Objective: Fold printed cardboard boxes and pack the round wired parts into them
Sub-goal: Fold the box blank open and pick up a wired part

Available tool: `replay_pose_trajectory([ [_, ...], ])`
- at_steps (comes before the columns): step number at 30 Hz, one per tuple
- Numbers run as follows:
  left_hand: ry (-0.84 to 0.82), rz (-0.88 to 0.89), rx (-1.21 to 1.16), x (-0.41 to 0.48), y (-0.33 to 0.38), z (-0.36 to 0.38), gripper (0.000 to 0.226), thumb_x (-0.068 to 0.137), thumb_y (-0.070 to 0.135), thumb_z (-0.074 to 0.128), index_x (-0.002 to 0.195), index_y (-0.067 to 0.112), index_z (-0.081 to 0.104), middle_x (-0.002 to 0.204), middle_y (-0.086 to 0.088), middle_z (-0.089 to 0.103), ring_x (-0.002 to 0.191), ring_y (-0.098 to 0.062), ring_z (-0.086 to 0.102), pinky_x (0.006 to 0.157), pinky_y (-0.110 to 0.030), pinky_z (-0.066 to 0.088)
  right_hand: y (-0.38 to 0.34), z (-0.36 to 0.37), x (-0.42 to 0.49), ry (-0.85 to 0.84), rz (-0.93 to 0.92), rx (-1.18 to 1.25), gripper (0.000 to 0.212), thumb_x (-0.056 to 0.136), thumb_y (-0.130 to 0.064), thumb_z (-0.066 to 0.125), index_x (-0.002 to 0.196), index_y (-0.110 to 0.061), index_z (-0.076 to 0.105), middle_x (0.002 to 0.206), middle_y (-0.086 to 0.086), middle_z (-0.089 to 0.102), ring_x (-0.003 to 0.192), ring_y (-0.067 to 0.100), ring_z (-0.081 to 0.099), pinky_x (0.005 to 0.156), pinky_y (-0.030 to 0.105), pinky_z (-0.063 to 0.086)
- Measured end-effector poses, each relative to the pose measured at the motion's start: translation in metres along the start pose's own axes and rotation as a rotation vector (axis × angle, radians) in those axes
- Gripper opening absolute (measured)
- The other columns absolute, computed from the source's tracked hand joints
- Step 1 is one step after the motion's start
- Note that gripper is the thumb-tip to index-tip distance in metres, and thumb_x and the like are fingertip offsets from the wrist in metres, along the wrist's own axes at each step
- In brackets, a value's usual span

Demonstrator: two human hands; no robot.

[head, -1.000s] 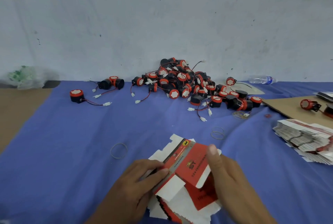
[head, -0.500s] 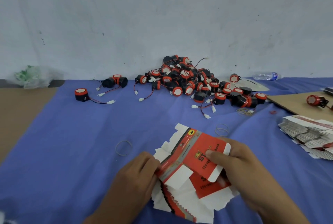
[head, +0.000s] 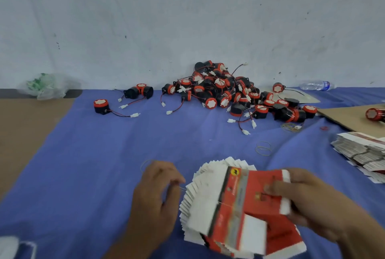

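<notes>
A fanned stack of flat red-and-white printed boxes (head: pixel 229 206) is at the near middle, blurred by motion. My right hand (head: pixel 312 202) grips its right side, thumb on the top red box. My left hand (head: pixel 158 194) is just left of the stack and pinches a thin rubber band (head: pixel 183 188) that runs taut to the stack. A big pile of round black-and-red wired parts (head: pixel 220 90) lies against the far wall. Two loose groups of parts (head: pixel 100 106) (head: pixel 140 91) lie to its left.
A second stack of flat boxes (head: pixel 362 152) lies at the right edge, by a brown cardboard sheet (head: pixel 345 117) with one round part (head: pixel 374 114) on it. Loose rubber bands (head: pixel 263 148) lie on the blue cloth (head: pixel 93 165). A water bottle (head: pixel 316 85) and a plastic bag (head: pixel 48 87) lie by the wall.
My left hand has let go of the top box and now pulls a rubber band leftward. The stack has fanned out and swung in my right hand.
</notes>
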State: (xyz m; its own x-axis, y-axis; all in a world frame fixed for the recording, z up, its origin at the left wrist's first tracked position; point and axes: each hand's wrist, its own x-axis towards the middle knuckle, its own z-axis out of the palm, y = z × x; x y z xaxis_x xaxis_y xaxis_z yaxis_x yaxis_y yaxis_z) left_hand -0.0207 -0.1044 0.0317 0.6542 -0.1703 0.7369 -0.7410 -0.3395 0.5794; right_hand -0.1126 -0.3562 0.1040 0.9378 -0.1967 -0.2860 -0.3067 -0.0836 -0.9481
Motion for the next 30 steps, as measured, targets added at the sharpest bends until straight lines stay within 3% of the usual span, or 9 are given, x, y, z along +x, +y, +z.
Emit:
replay_pose_trajectory([
  [5,-0.176,0.225,0.079,-0.019,0.018,0.011,0.022,0.102,0.033,0.042,0.098,0.025,0.062,0.082,0.006,0.064,0.073,-0.010,0.057,0.069,-0.021,0.048,0.010,0.041,0.019,0.230,-0.157,0.047,0.041,0.091,-0.007,0.055,0.052,-0.016,0.055,0.050,0.016,0.053,0.035,0.021,0.040,0.039,0.025,0.033],
  [10,-0.099,0.262,0.238,-0.006,0.022,0.009,0.060,0.098,0.052,0.043,0.052,0.015,0.048,0.049,0.002,0.042,0.050,-0.016,0.038,0.061,-0.032,0.036,0.016,0.051,0.026,0.492,-0.306,0.261,0.025,0.094,-0.015,0.055,0.072,-0.003,0.056,0.063,0.016,0.066,0.051,0.027,0.061,0.046,0.030,0.048],
  [14,-0.295,0.399,0.286,-0.021,0.032,0.016,0.042,0.089,0.046,0.058,0.056,0.021,0.053,0.054,0.009,0.045,0.056,-0.009,0.040,0.060,-0.028,0.039,0.013,0.068,0.028,0.619,-0.445,0.484,0.029,0.102,-0.022,0.052,0.081,-0.016,0.070,0.069,0.009,0.072,0.059,0.020,0.067,0.048,0.023,0.051],
  [16,-0.300,0.244,0.198,-0.028,0.026,0.014,0.010,0.078,0.033,0.061,0.073,0.026,0.057,0.068,0.013,0.054,0.066,-0.003,0.047,0.063,-0.023,0.043,0.009,0.065,0.027,0.590,-0.466,0.640,0.029,0.103,-0.024,0.052,0.084,-0.021,0.073,0.073,0.008,0.073,0.063,0.018,0.068,0.053,0.024,0.053],
  [18,-0.275,-0.108,-0.082,-0.024,0.027,0.008,0.031,0.067,0.033,0.059,0.098,0.036,0.056,0.095,0.017,0.064,0.086,-0.001,0.059,0.076,-0.017,0.046,0.010,0.067,0.026,0.402,-0.419,0.676,0.026,0.099,-0.025,0.058,0.081,-0.022,0.076,0.074,0.008,0.073,0.063,0.018,0.068,0.058,0.028,0.057],
  [21,-0.036,-0.500,-0.518,-0.015,0.022,0.007,0.054,0.072,0.022,0.072,0.121,0.031,0.051,0.108,0.016,0.070,0.094,-0.008,0.067,0.079,-0.019,0.054,0.018,0.080,0.022,0.108,-0.452,0.189,0.018,0.098,-0.028,0.060,0.093,-0.026,0.077,0.086,0.001,0.078,0.079,0.016,0.074,0.073,0.031,0.058],
  [23,0.112,-0.547,-0.457,-0.006,0.019,0.005,0.031,0.084,0.011,0.076,0.110,0.023,0.063,0.094,0.001,0.075,0.085,-0.019,0.072,0.074,-0.030,0.060,0.020,0.090,0.020,0.008,-0.559,-0.179,0.017,0.095,-0.041,0.065,0.100,-0.026,0.072,0.093,-0.010,0.075,0.087,0.005,0.070,0.076,0.025,0.053],
  [27,0.401,-0.641,-0.229,0.005,-0.015,-0.013,0.012,0.091,0.006,0.064,0.084,0.015,0.066,0.063,-0.003,0.069,0.049,-0.016,0.065,0.044,-0.021,0.051,0.035,0.113,0.016,0.171,-0.689,-1.211,0.061,0.059,-0.078,0.057,0.107,-0.042,0.067,0.124,-0.014,0.065,0.118,0.017,0.061,0.096,0.037,0.052],
  [30,0.386,-0.722,-0.276,0.007,-0.036,-0.023,0.012,0.095,0.012,0.058,0.096,0.021,0.065,0.071,-0.002,0.071,0.051,-0.018,0.067,0.045,-0.031,0.053,0.040,0.121,0.021,0.186,-0.584,-1.295,0.049,0.038,-0.059,0.067,0.083,-0.040,0.073,0.127,0.002,0.068,0.118,0.034,0.065,0.092,0.050,0.056],
])
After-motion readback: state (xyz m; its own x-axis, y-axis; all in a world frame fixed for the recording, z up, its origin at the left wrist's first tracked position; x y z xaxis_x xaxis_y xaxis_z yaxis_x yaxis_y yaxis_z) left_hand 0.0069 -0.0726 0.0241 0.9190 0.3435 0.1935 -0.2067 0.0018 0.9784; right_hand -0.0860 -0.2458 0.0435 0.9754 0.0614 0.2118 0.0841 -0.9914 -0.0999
